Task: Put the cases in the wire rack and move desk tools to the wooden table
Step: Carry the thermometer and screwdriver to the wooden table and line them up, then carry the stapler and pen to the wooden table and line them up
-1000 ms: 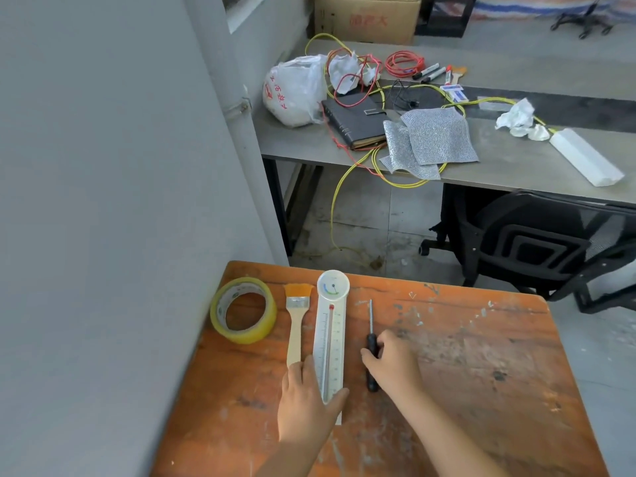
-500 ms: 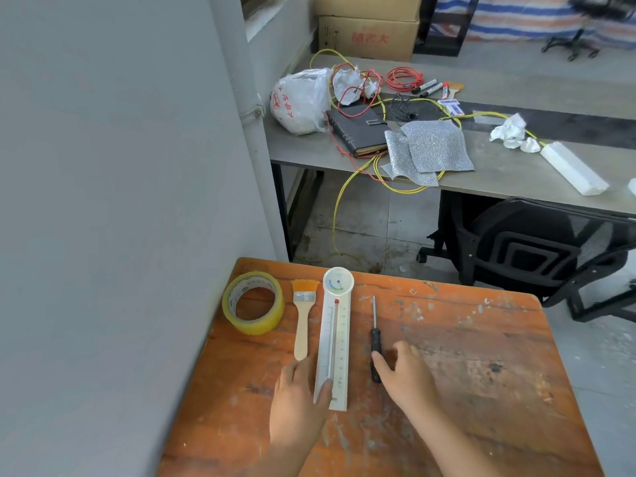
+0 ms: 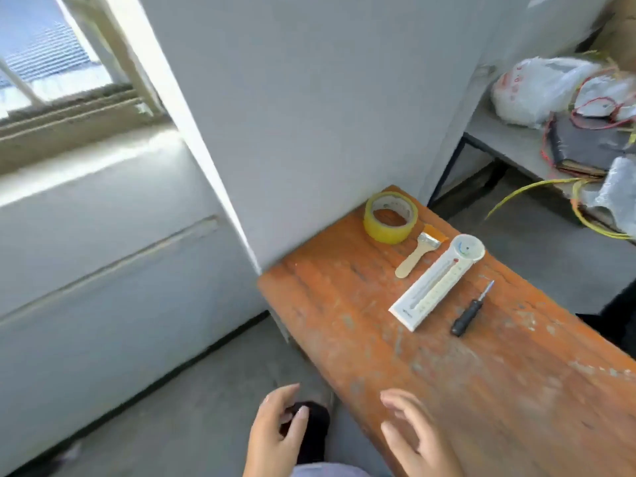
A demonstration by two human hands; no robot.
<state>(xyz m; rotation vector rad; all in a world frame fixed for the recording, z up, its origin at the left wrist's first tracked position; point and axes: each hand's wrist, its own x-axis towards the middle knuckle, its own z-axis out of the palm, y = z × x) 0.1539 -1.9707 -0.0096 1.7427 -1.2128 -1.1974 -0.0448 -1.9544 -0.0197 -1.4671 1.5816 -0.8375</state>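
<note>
White thermometer (image 3: 436, 282) (scale print unreadable) lies between brush (image 3: 419, 249) and screwdriver (image 3: 470, 310).

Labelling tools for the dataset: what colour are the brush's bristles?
Orange bristles on the brush, with a pale wooden handle and a metal ferrule. Head view, the only one.

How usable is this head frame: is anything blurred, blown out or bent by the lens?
Head view: motion blur smears the hands, left hand and right hand, and the window area; the sill below it is blown out by daylight. The tape roll, thermometer and screwdriver on the wooden table stay readable. Wide-angle distortion tilts the wall edges.
</note>
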